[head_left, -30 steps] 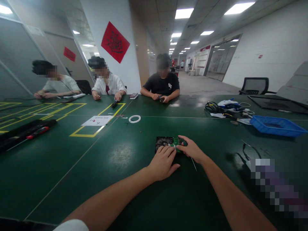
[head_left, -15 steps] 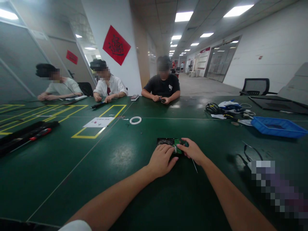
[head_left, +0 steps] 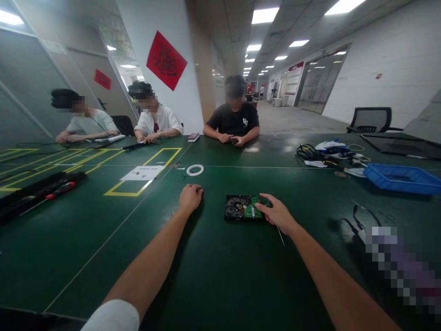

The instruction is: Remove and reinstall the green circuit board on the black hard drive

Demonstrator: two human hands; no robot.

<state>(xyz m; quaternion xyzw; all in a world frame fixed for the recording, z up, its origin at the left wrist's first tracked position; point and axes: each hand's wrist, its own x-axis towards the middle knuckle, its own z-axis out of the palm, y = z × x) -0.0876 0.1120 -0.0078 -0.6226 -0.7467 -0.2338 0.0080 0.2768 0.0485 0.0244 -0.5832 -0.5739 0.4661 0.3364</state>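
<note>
A hard drive (head_left: 237, 209) lies flat on the green table, its green circuit board (head_left: 253, 210) at the right end. My right hand (head_left: 275, 214) rests at that end, fingers closed round a screwdriver whose thin shaft (head_left: 281, 235) sticks out below the palm; its handle is mostly covered. To the left of the drive, my left hand (head_left: 190, 198) is down at the table with its fingertips pinched together. A tiny dark thing shows at those fingertips, too small to name.
A white ring (head_left: 195, 170) and a paper sheet (head_left: 143, 173) lie beyond my left hand. At right are a blue tray (head_left: 401, 179), cables (head_left: 306, 151) and a blurred-out object (head_left: 399, 257). A black tool case (head_left: 37, 195) is at left. Several people sit across the table.
My left hand has left the hard drive and moved left and away from me, to where a tiny dark thing lay. My right hand stays at the drive with the screwdriver.
</note>
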